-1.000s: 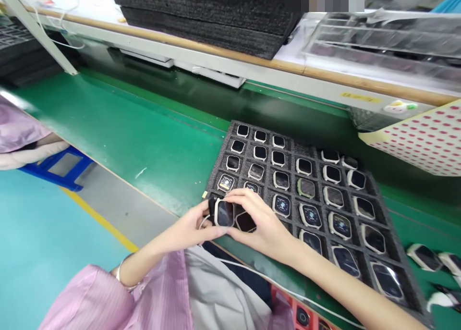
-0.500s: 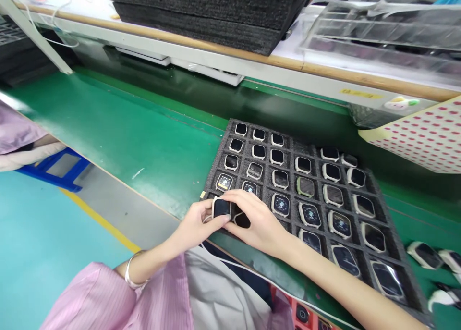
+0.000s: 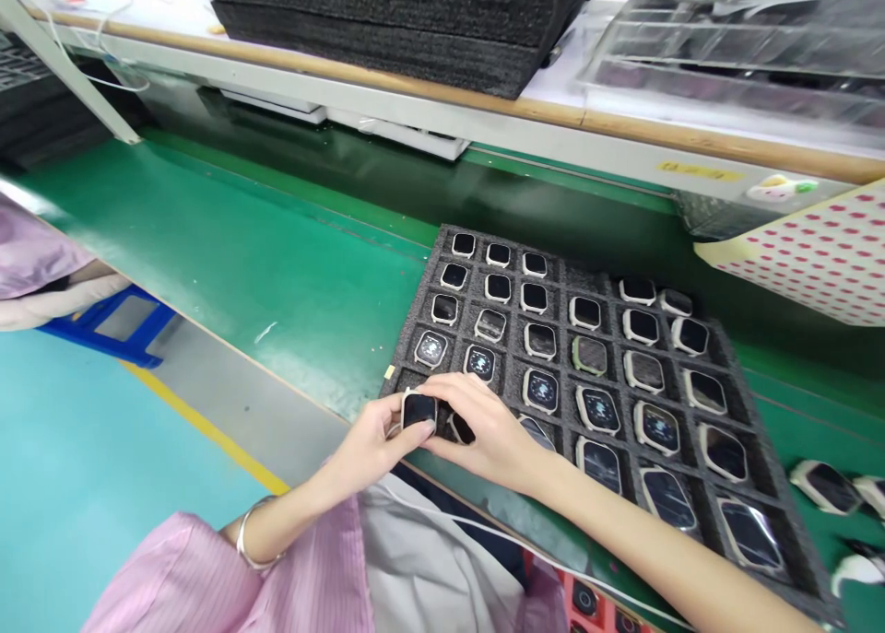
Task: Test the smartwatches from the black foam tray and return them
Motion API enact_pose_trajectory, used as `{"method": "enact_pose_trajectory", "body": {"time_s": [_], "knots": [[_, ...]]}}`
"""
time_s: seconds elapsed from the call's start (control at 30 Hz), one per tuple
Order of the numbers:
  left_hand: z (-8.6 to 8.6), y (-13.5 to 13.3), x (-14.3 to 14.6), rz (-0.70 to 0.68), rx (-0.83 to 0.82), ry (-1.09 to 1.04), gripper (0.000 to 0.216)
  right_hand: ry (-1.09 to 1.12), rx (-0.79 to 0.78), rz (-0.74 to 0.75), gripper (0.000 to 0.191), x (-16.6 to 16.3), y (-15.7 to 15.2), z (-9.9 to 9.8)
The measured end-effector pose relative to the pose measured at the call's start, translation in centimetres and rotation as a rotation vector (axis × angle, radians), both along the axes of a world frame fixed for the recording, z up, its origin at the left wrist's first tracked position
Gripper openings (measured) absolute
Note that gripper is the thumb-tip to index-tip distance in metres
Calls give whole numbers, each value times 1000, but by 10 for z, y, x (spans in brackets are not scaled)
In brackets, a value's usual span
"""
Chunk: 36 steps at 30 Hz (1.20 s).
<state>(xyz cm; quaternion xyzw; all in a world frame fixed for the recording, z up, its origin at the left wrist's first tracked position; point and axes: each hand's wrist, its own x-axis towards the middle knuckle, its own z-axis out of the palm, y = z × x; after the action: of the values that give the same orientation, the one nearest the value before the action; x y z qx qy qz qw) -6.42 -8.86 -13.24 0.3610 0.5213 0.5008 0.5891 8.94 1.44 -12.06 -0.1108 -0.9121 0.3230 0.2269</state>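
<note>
A smartwatch (image 3: 418, 409) with a dark screen and light case is held over the near left corner of a grey foam tray (image 3: 409, 331). My left hand (image 3: 383, 432) is closed on it, thumb along the screen's lower edge. My right hand (image 3: 477, 426) curls at its other side, with fingertips at the case's top and right edges. Several more watches fill the tray's compartments, some with lit dials, such as a round-dial watch (image 3: 430, 348) and another lit watch (image 3: 479, 363). Behind my right fingers, one watch (image 3: 462, 427) is partly hidden.
Loose watches (image 3: 826, 486) lie right of the tray on the green bench (image 3: 228, 246). A raised shelf (image 3: 387, 85) carries black foam blocks (image 3: 387, 25) and a clear plastic tray (image 3: 719, 62). A white cable (image 3: 477, 527) crosses my lap. At left, another person's sleeve (image 3: 41, 246) shows.
Both hands have shifted slightly down and left with the smartwatch. On the lit watch at the tray's left edge, the orange patch has gone and a round dial shows.
</note>
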Motion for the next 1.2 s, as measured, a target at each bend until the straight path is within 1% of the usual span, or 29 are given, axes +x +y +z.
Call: {"method": "enact_pose_trajectory", "body": {"time_s": [0.17, 0.5, 0.93, 1.07, 1.13, 1.2], "knots": [[-3, 0, -2, -30, 23, 31, 28, 7, 9, -13, 39, 0, -1, -1], [-2, 0, -1, -20, 25, 39, 30, -8, 44, -23, 46, 0, -3, 0], [1, 0, -1, -21, 30, -3, 27, 0, 50, -22, 41, 0, -3, -1], [4, -1, -2, -14, 19, -74, 28, 15, -11, -21, 40, -1, -5, 1], [6, -2, -3, -28, -37, -158, 32, 46, -96, -22, 42, -2, -7, 2], [10, -2, -6, -76, -122, -236, 34, 93, -223, -25, 45, -3, -9, 3]]}}
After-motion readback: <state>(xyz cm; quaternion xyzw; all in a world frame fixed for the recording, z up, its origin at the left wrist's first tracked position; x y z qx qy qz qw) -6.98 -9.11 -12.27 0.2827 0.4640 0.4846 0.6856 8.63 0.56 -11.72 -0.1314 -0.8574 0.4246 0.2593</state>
